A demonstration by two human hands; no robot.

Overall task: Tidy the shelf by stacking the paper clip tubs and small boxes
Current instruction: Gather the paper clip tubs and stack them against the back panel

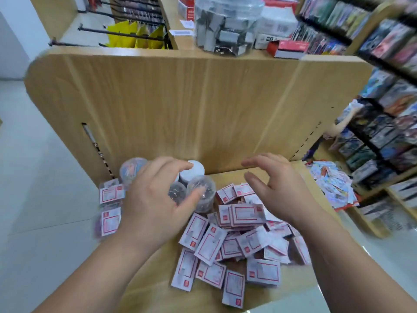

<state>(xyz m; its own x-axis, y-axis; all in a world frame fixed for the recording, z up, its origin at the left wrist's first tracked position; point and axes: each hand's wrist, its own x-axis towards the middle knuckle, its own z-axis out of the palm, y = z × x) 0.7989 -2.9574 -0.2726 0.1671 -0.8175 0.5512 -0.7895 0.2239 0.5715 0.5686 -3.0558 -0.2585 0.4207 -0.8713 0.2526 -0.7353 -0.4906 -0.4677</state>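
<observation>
At the grip: the left hand (155, 199) is curled over a clear paper clip tub (177, 192), with the index finger laid across the top and the thumb brought round the front. A hold is judged, though the contact is softened by blur. The tub is stood upright, long axis vertical.

Touching that tub on its right, a second clear tub (207, 188) is noted. Just behind it is a white-lidded tub (194, 170). Behind and to its left is a tub with coloured contents (133, 169), partly hidden by the hand.

The right hand (277, 190) is held spread and empty, palm down, to the right of the gripped tub and apart from it.

Small boxes (237, 233) are strewn flat at all angles, in front and to the right of the tub. A few more boxes (111, 195) are seen to its left.

Judgement: tub stacking is in hand. The neighbouring tubs lie nearer the left hand, the box heap nearer the right. Close-set neighbours could be knocked if the tub is lifted.
</observation>
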